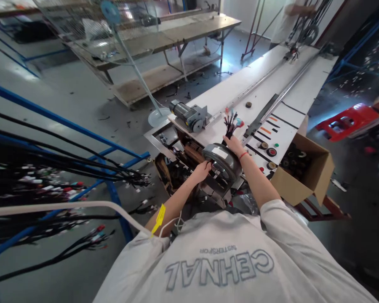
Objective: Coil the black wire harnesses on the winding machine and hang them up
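My right hand (pixel 233 145) is closed around a bundle of black wires (pixel 230 128) whose ends fan out above the fist, with red, white and light-blue connectors. That hand is just beyond a dark, thick ring-shaped part (pixel 230 162) with a white label, at the near end of the white bench (pixel 214 136). At the ring's left side is my left hand (pixel 204 170), its fingers pressed together near the ring's opening. What those fingers hold is too small to make out. The wires' lower run is hidden behind the ring and my right hand.
A motor (pixel 186 113) sits at the bench's left corner. Tape rolls (pixel 271 152) and buttons lie on the right side, beside an open cardboard box (pixel 306 176). Blue racks (pixel 113 198) with hanging cables stand left. Another person (pixel 287 21) is at the far end.
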Motion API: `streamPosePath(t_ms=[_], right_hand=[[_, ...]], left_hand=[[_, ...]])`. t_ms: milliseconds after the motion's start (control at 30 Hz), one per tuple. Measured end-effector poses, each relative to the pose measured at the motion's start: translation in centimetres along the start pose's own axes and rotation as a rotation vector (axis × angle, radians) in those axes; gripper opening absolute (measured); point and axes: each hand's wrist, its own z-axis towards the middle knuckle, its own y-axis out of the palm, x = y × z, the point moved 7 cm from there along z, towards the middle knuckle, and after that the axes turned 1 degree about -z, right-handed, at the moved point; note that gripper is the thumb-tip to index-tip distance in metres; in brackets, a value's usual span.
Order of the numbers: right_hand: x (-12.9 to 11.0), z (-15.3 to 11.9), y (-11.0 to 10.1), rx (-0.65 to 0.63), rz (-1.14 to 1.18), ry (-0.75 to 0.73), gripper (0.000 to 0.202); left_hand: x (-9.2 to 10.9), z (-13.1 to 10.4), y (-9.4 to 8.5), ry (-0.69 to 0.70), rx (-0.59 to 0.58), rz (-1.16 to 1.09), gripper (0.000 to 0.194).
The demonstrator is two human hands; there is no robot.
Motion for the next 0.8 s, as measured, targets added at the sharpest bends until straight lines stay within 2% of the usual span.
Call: streamPosePath(t_ms=[100, 167, 200, 267, 367, 433, 467, 533, 667, 733, 800], right_hand=[[-2.3, -6.3, 0.1, 0.074, -0.277, -0.276, 0.014], [-3.1, -11.8, 1.9, -0.019, -0.275, -0.486, 0.017], [-2.8, -14.0, 3.4, -0.098, -0.293, -0.545, 0.017], [-1.0, -16.3, 6.3, -0.191, -0.420, -0.504, 0.020], [2.8, -14.9, 8.7, -0.177, -0.615, -0.215, 0.022], [4.4, -13.0, 9.4, -0.179, -0.594, -0.106, 0.009], [4.7, -12.3, 9.6, -0.189, -0.544, -0.102, 0.002], [4.9, -11.5, 9.4, -0.191, -0.429, -0.158, 0.010], [5.4, -12.5, 8.2, -0.112, -0.269, -0.273, 0.013], [6.2, -13.1, 8.0, -0.115, -0.229, -0.244, 0.009], [6.0, -13.2, 8.0, -0.146, -0.199, -0.206, 0.011]], left_hand=[[-1.6, 0.0, -1.7, 0.023, 0.109, 0.142, 0.032], [-2.7, 0.1, -2.2, 0.019, 0.102, 0.152, 0.037], [-3.1, 0.0, -2.4, 0.021, 0.088, 0.149, 0.040], [-4.0, -0.4, -2.8, 0.020, 0.056, 0.132, 0.045], [-4.5, -1.5, -3.2, 0.026, 0.017, 0.079, 0.052], [-4.5, -2.2, -3.4, 0.026, 0.005, 0.054, 0.053], [-4.3, -2.4, -3.5, 0.029, 0.003, 0.046, 0.052], [-3.8, -2.9, -3.4, 0.047, 0.001, 0.036, 0.049], [-3.0, -3.3, -3.1, 0.088, -0.012, 0.027, 0.045], [-3.4, -3.2, -2.8, 0.069, -0.040, -0.015, 0.045], [-4.1, -3.2, -2.0, 0.030, -0.090, -0.073, 0.045]])
